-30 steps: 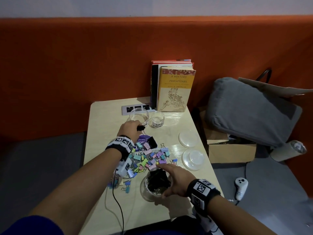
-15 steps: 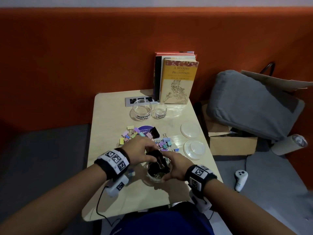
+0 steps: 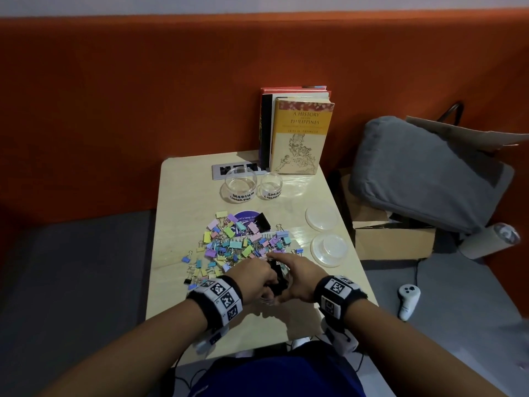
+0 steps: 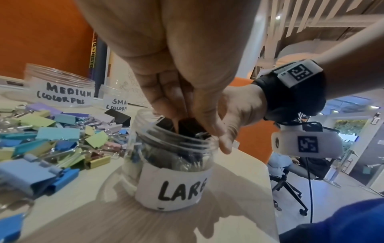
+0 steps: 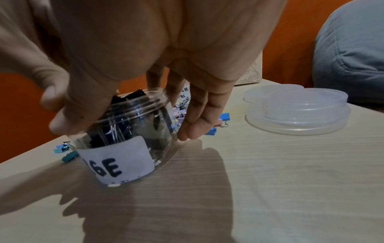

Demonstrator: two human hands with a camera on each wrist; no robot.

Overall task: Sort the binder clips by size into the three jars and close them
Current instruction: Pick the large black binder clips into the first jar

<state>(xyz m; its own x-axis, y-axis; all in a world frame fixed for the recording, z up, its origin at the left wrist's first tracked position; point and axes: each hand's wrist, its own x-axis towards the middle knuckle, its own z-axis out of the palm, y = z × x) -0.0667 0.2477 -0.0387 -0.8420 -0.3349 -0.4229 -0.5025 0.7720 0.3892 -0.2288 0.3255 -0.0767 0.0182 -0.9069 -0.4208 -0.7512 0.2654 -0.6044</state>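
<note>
Left wrist view puts the LARGE jar (image 4: 172, 157) at frame centre, upright on the table (image 4: 228, 205) and packed with black clips (image 4: 190, 127). The left hand (image 4: 178, 78) reaches into its mouth, fingertips (image 4: 175, 121) pinched on a black clip at the rim. The right hand (image 4: 239, 111) curls round the jar's far side, thumb and fingers clamped on the wall (its wrist view shows this best). Left of the jar lies the pile of coloured clips (image 4: 54, 133). Upper left stand the MEDIUM jar (image 4: 60, 88) and SMALL jar (image 4: 115, 102), both open. Head view shows two lids (image 3: 329, 249) at right centre.
</note>
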